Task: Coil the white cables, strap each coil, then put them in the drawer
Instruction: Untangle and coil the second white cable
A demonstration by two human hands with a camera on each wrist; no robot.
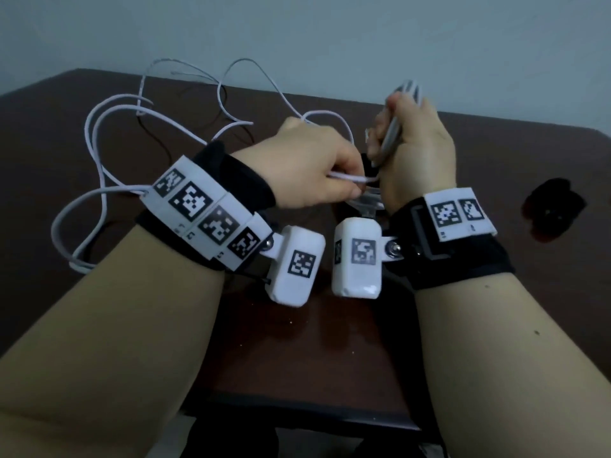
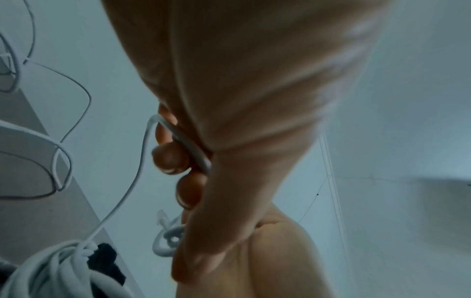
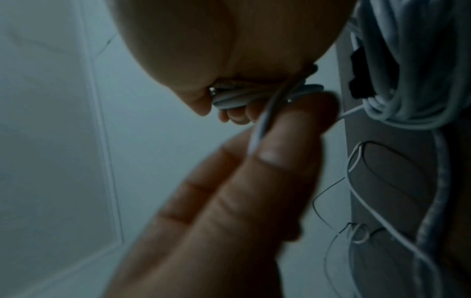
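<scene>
Head view: centre of frame, right hand (image 1: pixel 416 150) fisted round a part-wound coil (image 1: pixel 395 127) of white cable, loops poking out above the knuckles. Left hand (image 1: pixel 317 163), just left of it, pinches the feeding strand (image 1: pixel 350 177) between thumb and fingers. Loose cable (image 1: pixel 109 133) sprawls over the dark table (image 1: pixel 496 153) toward upper left. Black object (image 1: pixel 555 206) at right edge, possibly a strap; cannot tell. No drawer visible.

Left wrist view: fingers (image 2: pixel 170 159) curled on the strand (image 2: pixel 188 147), mid-frame. A second bundle (image 2: pixel 51 268) lies lower left.

Right wrist view: coil (image 3: pixel 254 96) clamped in the fist, upper centre; the left hand's thumb (image 3: pixel 280 145) presses the strand.

Risks, as judged: the trailing slack crosses itself and could snag or knot while being drawn in; a slackened fist would let the springy loops fan apart before strapping.
</scene>
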